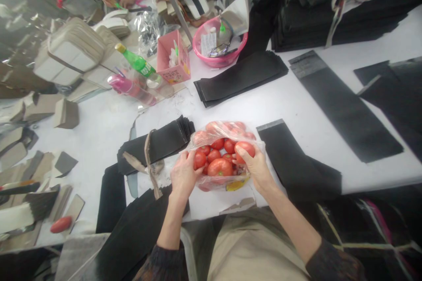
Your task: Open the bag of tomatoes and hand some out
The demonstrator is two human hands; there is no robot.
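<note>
Left hand: the left hand [183,174] gripped the left side of the plastic bag [224,154], fingers curled against the film and a tomato inside.
Right hand: the right hand [255,166] pinched one tomato [245,149] between thumb and fingers at the bag's right side.
Bag: clear plastic, open toward the person, full of red tomatoes, lying on the table [290,96] close to its near edge, in front of the person's lap.
Left of bag: a tied bundle of black sheets [158,144] lay just beside it.
Right of bag: a black sleeve [296,162] lay flat, running to the near edge.
Far side: a pink basin [219,46], a pink box [173,57] and a green bottle [136,61] stood toward the far edge.
Far left corner: another person's hands [123,1] were at work, well apart.
Near left edge: a single red tomato [61,224] lay alone.
</note>
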